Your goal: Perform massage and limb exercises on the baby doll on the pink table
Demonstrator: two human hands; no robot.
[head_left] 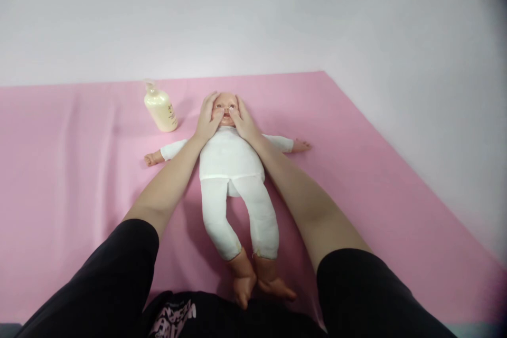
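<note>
A baby doll (pixel 232 153) in a white cloth suit lies on its back, head away from me and feet toward me. My left hand (pixel 208 116) rests along the left side of the doll's head, its thumb on the cheek beside the mouth. On the other side, my right hand (pixel 245 119) lies against the head in the same way, with its thumb close to the nose and mouth. The fingers of both hands are stretched out flat along the head. Between them the doll's eyes and mouth stay visible. Its arms are spread out sideways.
A pale yellow pump bottle (pixel 161 111) stands left of the doll's head. Under everything is a pink sheet (pixel 348 169), wrinkled at the left, with its far edge and right edge showing. Beyond it is a plain whitish surface (pixel 237 21).
</note>
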